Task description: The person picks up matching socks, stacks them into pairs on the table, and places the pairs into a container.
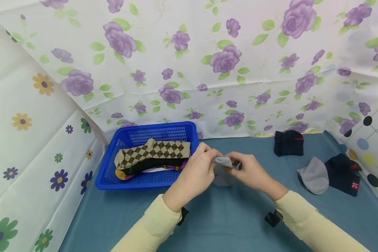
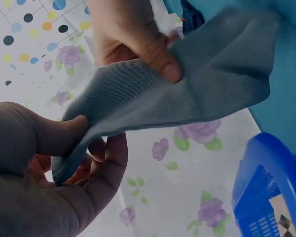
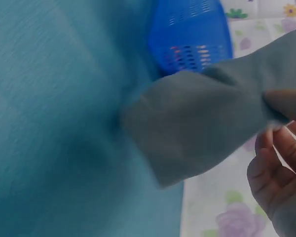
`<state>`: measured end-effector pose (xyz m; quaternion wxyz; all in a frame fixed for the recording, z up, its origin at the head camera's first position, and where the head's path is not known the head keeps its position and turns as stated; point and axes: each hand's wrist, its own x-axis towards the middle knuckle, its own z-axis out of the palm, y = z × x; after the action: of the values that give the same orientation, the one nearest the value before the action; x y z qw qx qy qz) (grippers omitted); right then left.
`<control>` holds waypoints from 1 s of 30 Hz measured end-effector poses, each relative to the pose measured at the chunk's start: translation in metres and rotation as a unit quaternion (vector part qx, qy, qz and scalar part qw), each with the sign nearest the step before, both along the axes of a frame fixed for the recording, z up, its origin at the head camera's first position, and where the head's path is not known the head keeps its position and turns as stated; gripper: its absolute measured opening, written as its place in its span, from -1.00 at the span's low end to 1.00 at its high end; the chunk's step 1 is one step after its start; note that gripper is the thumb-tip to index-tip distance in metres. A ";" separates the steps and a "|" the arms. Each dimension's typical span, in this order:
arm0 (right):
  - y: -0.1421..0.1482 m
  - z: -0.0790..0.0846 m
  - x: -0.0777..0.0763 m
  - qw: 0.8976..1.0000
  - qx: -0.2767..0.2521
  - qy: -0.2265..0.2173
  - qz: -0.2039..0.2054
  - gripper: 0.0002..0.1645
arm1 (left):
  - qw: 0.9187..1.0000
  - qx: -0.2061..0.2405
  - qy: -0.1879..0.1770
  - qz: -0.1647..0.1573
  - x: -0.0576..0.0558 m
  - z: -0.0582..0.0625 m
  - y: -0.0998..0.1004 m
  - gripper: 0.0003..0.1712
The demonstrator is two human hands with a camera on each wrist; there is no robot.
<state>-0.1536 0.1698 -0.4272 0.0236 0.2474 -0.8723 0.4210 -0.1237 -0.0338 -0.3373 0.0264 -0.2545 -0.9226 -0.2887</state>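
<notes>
A plain grey sock is stretched between both hands above the table. In the left wrist view, the left hand pinches one end of the sock, thumb on top and fingers below. The right hand grips the sock farther along, its thumb lying over the fabric. The loose part of the sock hangs beyond the right hand in the right wrist view. From the head, the left hand is just right of the blue basket and the right hand faces it.
A blue plastic basket holds several socks, with an argyle sock on top. At the right lie a folded dark sock, a grey folded sock and a dark piece with red marks. Flowered sheets line the back and sides.
</notes>
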 end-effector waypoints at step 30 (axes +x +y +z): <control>0.084 -0.008 -0.003 0.974 0.171 0.042 -0.142 -0.78 | 0.989 -0.135 0.050 0.040 -0.001 -0.070 0.022 -0.92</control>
<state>-0.1570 0.2540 -0.4351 0.0771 0.1387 -0.9558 0.2476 -0.1244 -0.0116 -0.4071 0.0500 -0.2327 -0.9600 -0.1475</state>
